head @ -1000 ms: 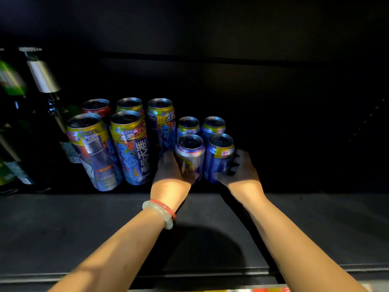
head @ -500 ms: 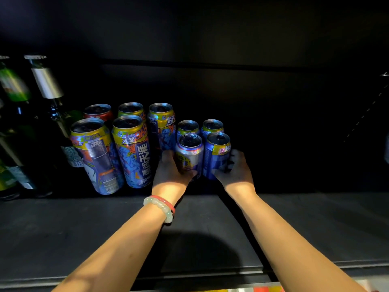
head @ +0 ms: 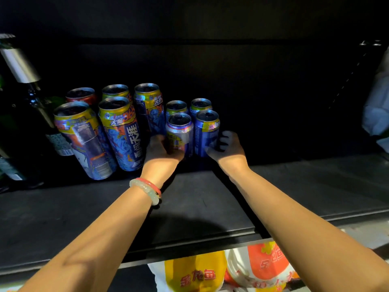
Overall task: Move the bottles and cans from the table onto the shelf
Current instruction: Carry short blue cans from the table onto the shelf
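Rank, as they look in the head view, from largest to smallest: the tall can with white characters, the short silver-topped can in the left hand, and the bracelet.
1. Tall can with white characters.
2. Short silver-topped can, partly covered by the left hand.
3. Bracelet, smallest though nearer the camera.

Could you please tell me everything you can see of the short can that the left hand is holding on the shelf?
The short can is silvery-blue metal with a yellow-and-red label and a dark top. It stands upright on the dark shelf, at the front of the short cans, close beside the blue can. The left hand grips its lower part, thumb across the front.
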